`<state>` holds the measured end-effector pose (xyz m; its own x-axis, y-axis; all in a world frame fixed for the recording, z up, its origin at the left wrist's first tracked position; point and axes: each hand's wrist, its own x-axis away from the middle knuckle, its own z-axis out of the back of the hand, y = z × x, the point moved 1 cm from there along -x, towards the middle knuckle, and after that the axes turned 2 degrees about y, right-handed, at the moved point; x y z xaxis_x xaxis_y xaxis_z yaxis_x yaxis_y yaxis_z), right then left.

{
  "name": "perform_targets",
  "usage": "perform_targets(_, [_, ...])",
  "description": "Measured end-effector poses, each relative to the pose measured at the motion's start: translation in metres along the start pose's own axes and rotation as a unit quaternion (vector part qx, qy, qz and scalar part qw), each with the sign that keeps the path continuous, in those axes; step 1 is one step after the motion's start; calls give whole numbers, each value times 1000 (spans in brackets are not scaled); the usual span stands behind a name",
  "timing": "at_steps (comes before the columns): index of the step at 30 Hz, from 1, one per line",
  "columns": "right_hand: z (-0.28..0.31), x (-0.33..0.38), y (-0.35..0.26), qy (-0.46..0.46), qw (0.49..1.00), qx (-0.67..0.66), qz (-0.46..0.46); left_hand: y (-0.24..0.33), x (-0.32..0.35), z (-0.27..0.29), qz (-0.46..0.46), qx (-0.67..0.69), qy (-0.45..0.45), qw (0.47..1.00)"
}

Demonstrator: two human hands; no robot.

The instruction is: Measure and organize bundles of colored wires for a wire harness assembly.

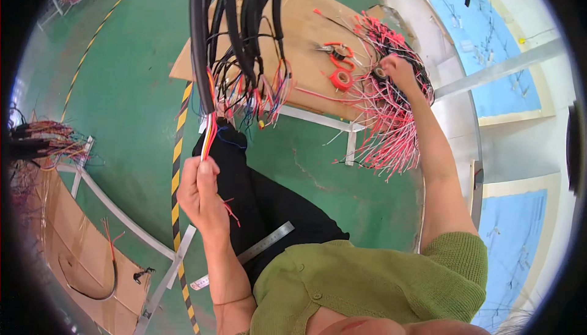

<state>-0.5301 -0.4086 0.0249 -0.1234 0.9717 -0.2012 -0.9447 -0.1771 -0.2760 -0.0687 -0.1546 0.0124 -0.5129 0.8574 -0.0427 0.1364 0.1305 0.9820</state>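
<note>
Between the thumb and fingers of my left hand [205,194] is a bundle of red, yellow and white wires [210,138]. The bundle comes out of a long black cable sleeve [199,35] hanging from above. On the right, my right hand [400,73] reaches over a heap of pink, white and black wires [397,136]. Its fingers are closed at the edge of a roll of black tape [380,73]. Left of that hand lie a red-handled cutting tool [345,63] and a roll of red tape [341,79].
More black sleeves [263,5] with loose wire ends hang over the cardboard-covered table [318,20]. A steel ruler [269,240] lies across my lap. At the left stands another cardboard-topped frame [92,255] with wires. Blue boards [513,231] line the right side.
</note>
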Motion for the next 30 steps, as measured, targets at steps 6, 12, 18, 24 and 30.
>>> perform_targets(6, [-43, 9, 55, 55, 996, 71, -12, -1, -1, -4, 7, 6, 21, 1000])
perform_targets(12, [-48, -5, 68, 18, 971, 184, 151, -1, 2, -10, 8, -49, 32, 998])
perform_targets(18, [14, 31, -129, -2, 973, -229, -33, 9, 0, -1, 37, -31, -13, 999])
perform_targets(24, [-39, 108, -334, -456, 728, -494, 133, 22, 5, 11, 38, -38, -31, 998])
perform_targets(30, [-77, 89, -385, -472, 701, -505, 174, 35, 18, 26, 18, 8, -42, 999])
